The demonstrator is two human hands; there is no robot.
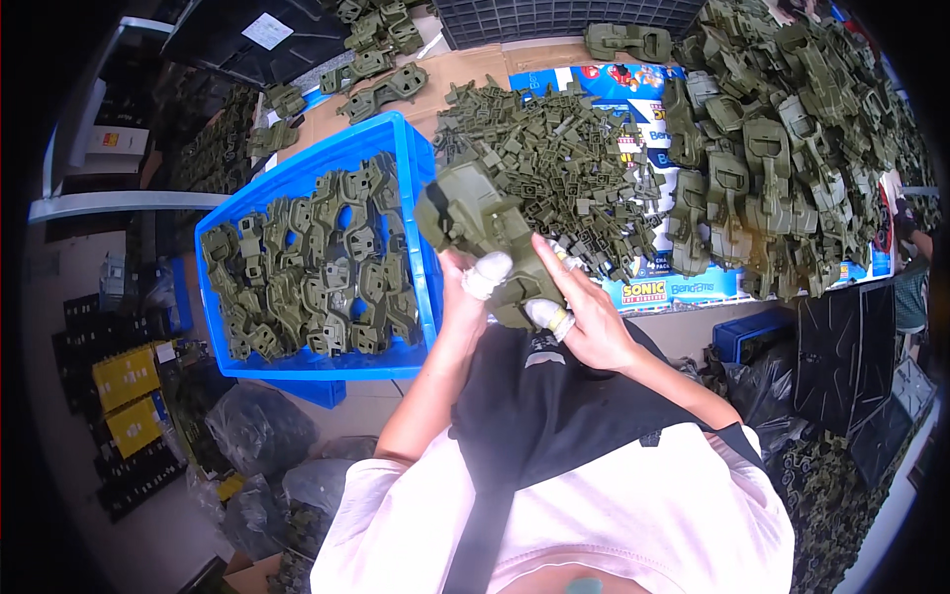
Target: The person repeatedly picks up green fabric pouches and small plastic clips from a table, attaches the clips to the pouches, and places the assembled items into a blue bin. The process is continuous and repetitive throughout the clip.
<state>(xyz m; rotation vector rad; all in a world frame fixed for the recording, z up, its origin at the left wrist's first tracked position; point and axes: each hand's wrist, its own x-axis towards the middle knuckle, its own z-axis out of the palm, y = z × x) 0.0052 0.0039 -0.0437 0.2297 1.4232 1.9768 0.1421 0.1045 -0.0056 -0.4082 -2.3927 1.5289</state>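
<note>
Both my hands hold one olive-green moulded plastic part (485, 223), tilted in front of my dark apron. My left hand (463, 292) closes round its left side, the thumb in a white cover lying on top. At the lower right edge, my right hand (594, 322) grips it, with a white-covered thumb and an outstretched index finger along its side. The undersides of the part and the fingers beneath are hidden. Just beyond lies a heap of small green plastic pieces (554, 158). A blue crate (427, 297) beside my left hand contains rows of similar larger green parts (307, 262).
More large green parts (762, 188) are piled at the right on the table, over a printed blue-and-white sheet (727, 285). A black ribbed tray (554, 18) stands at the back. Plastic bags (262, 431) and yellow boxes (134, 426) sit low on the left.
</note>
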